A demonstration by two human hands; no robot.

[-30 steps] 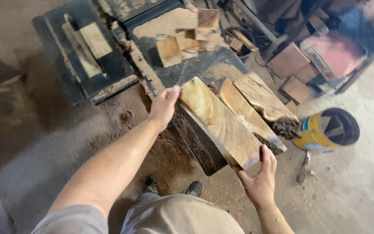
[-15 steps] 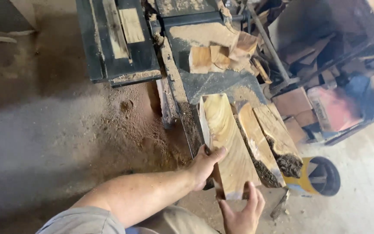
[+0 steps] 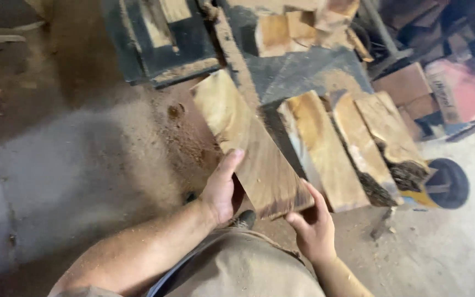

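I hold a thick, pale wooden slab (image 3: pixel 248 143) with a dark grain end, lifted clear and angled away from me. My left hand (image 3: pixel 222 190) grips its near left edge. Its near right corner rests in my right hand (image 3: pixel 313 228). Beside it on the right, three similar slabs (image 3: pixel 325 148) with rough bark ends lean on the dark saw table (image 3: pixel 298 69).
Small wood offcuts (image 3: pixel 298 30) lie on the machine top. A dark machine part (image 3: pixel 160 38) sits at the upper left. A yellow and black bucket (image 3: pixel 441 184) stands on the right, with red and brown boxes (image 3: pixel 452 88) behind it. Sawdust covers the concrete floor (image 3: pixel 83 165).
The slab has come off the stack and swung left, toward me. My left hand has slid from its far end to its near left edge. My view has tilted down.
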